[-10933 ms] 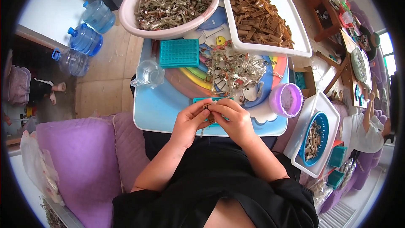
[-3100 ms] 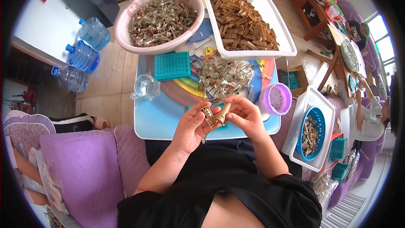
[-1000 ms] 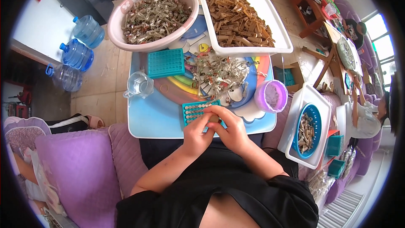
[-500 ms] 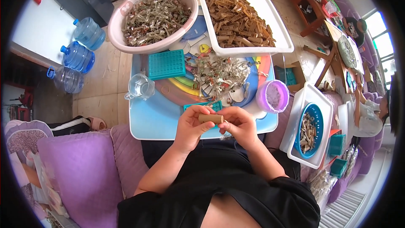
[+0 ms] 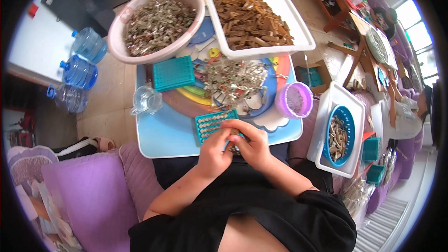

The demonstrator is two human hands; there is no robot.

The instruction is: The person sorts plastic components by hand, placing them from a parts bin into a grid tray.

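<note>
The left hand [image 5: 215, 154] and the right hand [image 5: 253, 145] cover most of the small brown piece [image 5: 234, 132] they hold, so its shape can't be told, and they hide part of the near teal tray [image 5: 198, 129]. Many bits in the shiny pile [image 5: 233, 81] are too tiny to tell apart. The dark round edge cuts off the person [image 5: 405, 120] at the right.

Head-worn fisheye, left of pair, close above, faces down: left hand [image 5: 214, 157], right hand [image 5: 254, 147], tabletop [image 5: 168, 135].

near tray [image 5: 199, 130]: teal | basin [image 5: 115, 42]: pale pink | casings [image 5: 252, 21]: brown | tabletop [image 5: 172, 135]: blue, rainbow-patterned
</note>
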